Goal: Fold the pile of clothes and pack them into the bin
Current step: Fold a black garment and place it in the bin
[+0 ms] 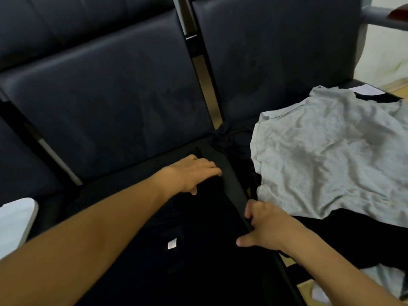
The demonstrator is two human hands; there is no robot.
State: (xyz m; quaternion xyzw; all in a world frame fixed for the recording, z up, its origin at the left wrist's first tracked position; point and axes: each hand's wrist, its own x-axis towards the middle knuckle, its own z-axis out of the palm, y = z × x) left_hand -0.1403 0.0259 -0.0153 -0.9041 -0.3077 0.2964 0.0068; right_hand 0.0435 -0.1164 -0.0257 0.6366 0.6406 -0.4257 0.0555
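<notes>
A black garment [176, 261] with a small white label lies spread on the near seat below me. My left hand [194, 173] rests flat on its far edge, fingers together and stretched out. My right hand [267, 226] grips the garment's right edge, fingers curled around the dark fabric by the seat's edge. A crumpled grey t-shirt [331, 155] lies on the seat to the right, on top of more black clothing [353, 235]. No bin is clearly in view.
Dark padded seats with upright backrests [110, 96] fill the view, split by metal frame bars [203, 69]. A white object [15, 221] sits at the far left edge. Pale floor shows at the right, past the seats.
</notes>
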